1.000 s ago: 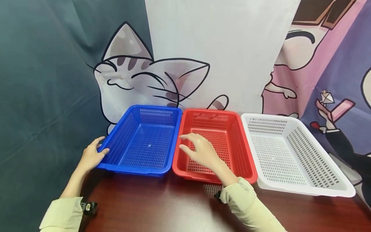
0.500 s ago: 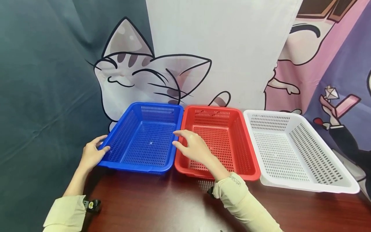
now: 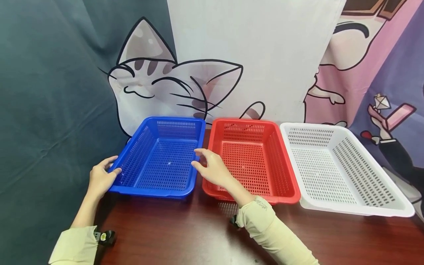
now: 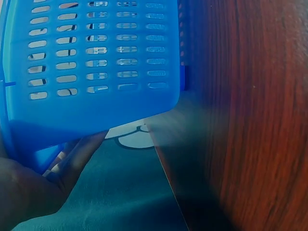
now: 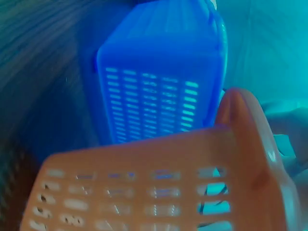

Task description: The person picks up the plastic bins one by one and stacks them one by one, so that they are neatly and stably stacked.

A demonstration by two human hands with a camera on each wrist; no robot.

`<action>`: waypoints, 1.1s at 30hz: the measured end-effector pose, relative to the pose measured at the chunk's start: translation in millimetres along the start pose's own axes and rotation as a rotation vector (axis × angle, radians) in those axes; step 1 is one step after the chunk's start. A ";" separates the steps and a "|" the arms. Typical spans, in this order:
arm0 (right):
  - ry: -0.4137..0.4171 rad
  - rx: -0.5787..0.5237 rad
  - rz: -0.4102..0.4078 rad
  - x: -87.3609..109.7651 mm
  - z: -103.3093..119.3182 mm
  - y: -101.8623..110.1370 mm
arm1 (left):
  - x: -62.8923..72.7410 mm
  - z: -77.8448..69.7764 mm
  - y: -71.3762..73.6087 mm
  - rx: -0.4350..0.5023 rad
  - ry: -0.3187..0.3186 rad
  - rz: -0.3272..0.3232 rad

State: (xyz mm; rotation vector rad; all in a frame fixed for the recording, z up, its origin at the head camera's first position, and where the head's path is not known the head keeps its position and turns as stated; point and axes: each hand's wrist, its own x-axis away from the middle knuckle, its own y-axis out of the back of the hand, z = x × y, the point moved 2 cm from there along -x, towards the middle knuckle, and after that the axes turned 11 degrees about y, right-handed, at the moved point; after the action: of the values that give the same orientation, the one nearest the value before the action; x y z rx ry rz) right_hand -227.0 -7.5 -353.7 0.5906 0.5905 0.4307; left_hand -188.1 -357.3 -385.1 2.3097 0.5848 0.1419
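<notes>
Three slotted plastic baskets stand in a row in the head view: blue (image 3: 150,192), red (image 3: 287,165) and white (image 3: 361,210). My left hand (image 3: 102,179) grips the blue basket's left rim, thumb on the inner side and fingers outside. In the left wrist view, that hand (image 4: 33,192) holds the rim beside the slotted blue wall (image 4: 96,115). My right hand (image 3: 213,170) is over the red basket's left rim, its thumb and fingers apart, fingertips overlapping the blue basket's right rim. The right wrist view has the red wall (image 5: 144,149) close, with the blue basket (image 5: 159,57) beyond.
The baskets are on a dark reddish-brown wooden table (image 3: 185,232). Behind them hangs a cloth backdrop (image 3: 275,66) with a cartoon cat and other figures. A narrow gap separates the blue and red baskets.
The blue basket has shifted left with my left hand on its rim, opening a gap from the red one. My right hand has moved left, from over the red basket to the blue rim.
</notes>
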 end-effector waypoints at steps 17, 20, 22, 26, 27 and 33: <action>-0.153 -0.017 0.016 -5.2 6.3 -29.0 | 0.2 4.6 2.5 0.005 0.041 0.011; -0.180 -0.034 0.003 -8.0 7.5 -32.5 | 0.5 4.5 2.3 0.014 0.049 0.009; -0.205 -0.054 -0.009 -9.7 8.6 -34.4 | 0.3 4.9 2.3 0.020 0.057 0.009; -0.277 -0.101 -0.018 -13.0 11.2 -39.7 | -0.5 5.6 2.6 0.028 0.075 0.008; -0.300 -0.113 -0.025 -13.5 11.9 -41.3 | -0.8 5.9 2.5 0.033 0.082 0.010; -0.407 -0.183 -0.116 -14.0 14.4 -50.6 | -2.5 8.3 2.1 0.018 0.143 0.035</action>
State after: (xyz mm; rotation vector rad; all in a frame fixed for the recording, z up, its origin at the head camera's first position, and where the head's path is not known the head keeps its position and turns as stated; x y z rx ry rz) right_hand -217.9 -58.6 -370.1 0.4487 0.1921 0.2416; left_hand -187.3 -365.0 -389.5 2.3412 0.6189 0.3217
